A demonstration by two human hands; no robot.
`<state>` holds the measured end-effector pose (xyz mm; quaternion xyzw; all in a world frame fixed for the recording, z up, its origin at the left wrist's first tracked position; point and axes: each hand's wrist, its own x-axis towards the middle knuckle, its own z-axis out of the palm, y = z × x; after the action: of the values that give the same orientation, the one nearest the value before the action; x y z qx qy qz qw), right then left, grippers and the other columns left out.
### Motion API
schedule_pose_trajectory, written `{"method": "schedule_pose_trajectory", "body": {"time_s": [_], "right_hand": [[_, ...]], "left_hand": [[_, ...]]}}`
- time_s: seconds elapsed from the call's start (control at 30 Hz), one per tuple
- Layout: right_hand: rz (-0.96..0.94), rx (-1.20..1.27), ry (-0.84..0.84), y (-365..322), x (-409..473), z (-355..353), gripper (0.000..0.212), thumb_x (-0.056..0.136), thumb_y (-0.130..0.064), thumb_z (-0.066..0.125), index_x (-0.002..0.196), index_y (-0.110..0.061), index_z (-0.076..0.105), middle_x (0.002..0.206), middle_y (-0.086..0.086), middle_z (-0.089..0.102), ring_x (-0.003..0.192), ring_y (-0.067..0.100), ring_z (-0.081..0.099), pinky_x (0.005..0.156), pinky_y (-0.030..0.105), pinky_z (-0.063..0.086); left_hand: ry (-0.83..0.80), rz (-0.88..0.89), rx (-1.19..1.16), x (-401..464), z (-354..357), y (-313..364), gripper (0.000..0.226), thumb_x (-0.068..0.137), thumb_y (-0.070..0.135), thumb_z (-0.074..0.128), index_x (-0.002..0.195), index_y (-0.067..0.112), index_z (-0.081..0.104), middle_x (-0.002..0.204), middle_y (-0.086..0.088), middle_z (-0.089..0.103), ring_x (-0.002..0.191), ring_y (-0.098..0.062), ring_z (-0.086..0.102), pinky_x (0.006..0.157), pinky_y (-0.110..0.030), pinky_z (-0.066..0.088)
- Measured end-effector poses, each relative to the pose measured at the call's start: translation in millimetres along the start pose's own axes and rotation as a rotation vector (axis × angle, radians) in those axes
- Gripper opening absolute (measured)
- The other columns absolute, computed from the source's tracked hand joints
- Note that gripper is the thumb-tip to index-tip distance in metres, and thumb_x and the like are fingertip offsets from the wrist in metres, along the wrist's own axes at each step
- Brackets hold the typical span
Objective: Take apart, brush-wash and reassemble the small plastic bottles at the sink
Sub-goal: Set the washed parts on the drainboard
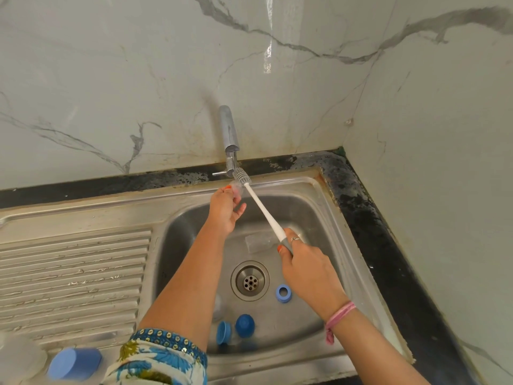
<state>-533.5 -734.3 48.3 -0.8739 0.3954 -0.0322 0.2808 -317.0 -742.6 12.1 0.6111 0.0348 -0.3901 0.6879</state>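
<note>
My left hand pinches a small clear plastic part up by the tap. My right hand grips the grey handle of a long white bottle brush; its grey bristle head sits just under the tap, beside the clear part. In the sink basin lie a clear bottle body, a blue ring, a blue cap and a second blue ring. A blue-capped bottle lies on the drainboard at lower left.
The steel sink has its drain in the middle and a ribbed drainboard on the left. A black counter edge runs round the back and right, below marble walls. Another clear part shows behind my left forearm.
</note>
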Motion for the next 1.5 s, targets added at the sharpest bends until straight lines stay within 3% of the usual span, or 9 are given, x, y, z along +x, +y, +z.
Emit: {"method": "schedule_pose_trajectory", "body": {"time_s": [0.17, 0.37, 0.53, 0.67, 0.83, 0.93, 1.0, 1.2, 1.5], "right_hand": [[-0.003, -0.018, -0.006, -2, 7, 0, 0.047, 0.103, -0.035, 0.035, 0.147, -0.021, 0.03, 0.084, 0.003, 0.055, 0.078, 0.021, 0.061, 0.074, 0.036, 0.054], [-0.029, -0.021, -0.012, -4, 0, 6, 0.042, 0.103, -0.033, 0.036, 0.143, -0.021, 0.032, 0.084, 0.001, 0.057, 0.076, 0.019, 0.061, 0.072, 0.035, 0.054], [-0.053, -0.072, 0.022, -4, -6, 8, 0.039, 0.103, -0.032, 0.034, 0.141, -0.022, 0.032, 0.081, 0.0, 0.056, 0.069, 0.018, 0.058, 0.064, 0.031, 0.051], [-0.016, -0.061, 0.047, -3, 7, 3, 0.042, 0.103, -0.033, 0.034, 0.144, -0.02, 0.032, 0.091, 0.005, 0.061, 0.076, 0.02, 0.06, 0.067, 0.031, 0.05], [-0.044, -0.091, 0.053, -8, 10, -6, 0.046, 0.104, -0.033, 0.034, 0.148, -0.021, 0.027, 0.1, 0.007, 0.062, 0.08, 0.021, 0.057, 0.066, 0.03, 0.041], [-0.056, -0.167, 0.054, -8, -3, -3, 0.044, 0.104, -0.033, 0.031, 0.146, -0.02, 0.028, 0.096, 0.003, 0.061, 0.08, 0.021, 0.062, 0.064, 0.03, 0.045], [-0.076, -0.157, 0.042, -7, -14, 0, 0.041, 0.105, -0.034, 0.029, 0.143, -0.02, 0.03, 0.091, 0.0, 0.06, 0.078, 0.019, 0.063, 0.065, 0.031, 0.052], [-0.03, -0.11, 0.048, -2, 1, 5, 0.043, 0.104, -0.034, 0.032, 0.144, -0.021, 0.031, 0.084, -0.001, 0.054, 0.069, 0.018, 0.052, 0.062, 0.028, 0.042], [-0.011, 0.002, 0.001, -4, 16, 2, 0.046, 0.103, -0.034, 0.035, 0.146, -0.019, 0.031, 0.096, 0.007, 0.062, 0.083, 0.024, 0.06, 0.074, 0.037, 0.05]], "left_hand": [[-0.014, -0.016, -0.118, -6, -1, -1, 0.008, 0.094, 0.015, 0.059, 0.099, 0.014, 0.065, 0.079, 0.002, 0.054, 0.073, -0.01, 0.047, 0.076, -0.031, 0.05], [-0.006, -0.086, -0.36, -8, 4, 3, 0.061, 0.082, 0.021, 0.076, 0.137, 0.018, 0.051, 0.11, -0.001, 0.06, 0.097, -0.015, 0.057, 0.078, -0.044, 0.054], [0.032, -0.103, -0.516, -9, 10, 1, 0.03, 0.091, 0.015, 0.066, 0.121, 0.017, 0.06, 0.099, 0.0, 0.063, 0.087, -0.015, 0.058, 0.08, -0.035, 0.052], [-0.038, -0.088, -0.391, -15, 18, 2, 0.004, 0.093, 0.014, 0.062, 0.097, 0.016, 0.062, 0.088, -0.001, 0.063, 0.083, -0.013, 0.058, 0.093, -0.03, 0.047], [0.012, -0.068, -0.372, -13, 23, 7, 0.015, 0.093, 0.012, 0.062, 0.107, 0.015, 0.062, 0.079, 0.0, 0.06, 0.074, -0.01, 0.055, 0.102, -0.029, 0.044], [0.138, -0.064, -0.411, -8, 22, 7, 0.024, 0.094, 0.017, 0.063, 0.118, 0.013, 0.063, 0.076, 0.002, 0.054, 0.063, -0.007, 0.045, 0.072, -0.019, 0.048], [0.182, -0.078, -0.424, -6, 16, 7, 0.019, 0.092, 0.018, 0.066, 0.11, 0.013, 0.063, 0.077, 0.002, 0.053, 0.063, -0.006, 0.043, 0.064, -0.018, 0.045], [0.054, -0.101, -0.259, -11, 10, 8, 0.013, 0.097, 0.024, 0.058, 0.086, 0.019, 0.063, 0.07, 0.002, 0.054, 0.066, -0.01, 0.049, 0.093, -0.03, 0.044], [-0.077, -0.159, -0.145, -14, 6, 10, 0.008, 0.095, 0.021, 0.06, 0.09, 0.019, 0.065, 0.078, 0.001, 0.059, 0.071, -0.011, 0.051, 0.087, -0.032, 0.044]]}}
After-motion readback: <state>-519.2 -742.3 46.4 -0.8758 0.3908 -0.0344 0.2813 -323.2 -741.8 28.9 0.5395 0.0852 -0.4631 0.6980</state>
